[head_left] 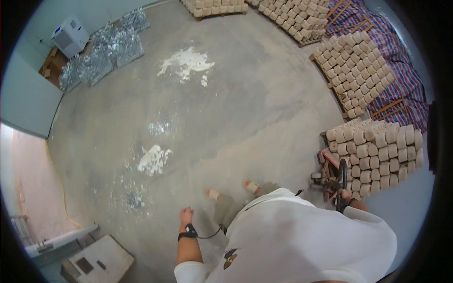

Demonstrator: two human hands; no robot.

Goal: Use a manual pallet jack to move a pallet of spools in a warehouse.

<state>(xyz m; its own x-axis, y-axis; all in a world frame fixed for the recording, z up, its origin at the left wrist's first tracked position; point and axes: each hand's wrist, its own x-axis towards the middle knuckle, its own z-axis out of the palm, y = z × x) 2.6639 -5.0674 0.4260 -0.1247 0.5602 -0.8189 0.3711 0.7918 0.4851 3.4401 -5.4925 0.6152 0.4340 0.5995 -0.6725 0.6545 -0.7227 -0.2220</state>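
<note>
My right hand (346, 194) grips the black looped handle (342, 172) of a pallet jack at the right. The jack's red body (326, 156) meets a pallet stacked with cream, rounded log-like blocks (373, 152). Whether its forks reach fully under the pallet is hidden. Out to the left of my body, my left hand (187, 214) hangs over the floor with its fingers curled in, and nothing shows in it. A black strap with a cable is around that wrist.
More block-laden pallets (356, 70) line the right and far side, beside a striped tarp (401, 66). White patches (153, 160) mark the concrete floor (236, 118). A white machine (71, 37) and silvery bundles (106, 49) stand far left. Near left are a doorway (40, 174), yellow hose (63, 198) and pale box (106, 262).
</note>
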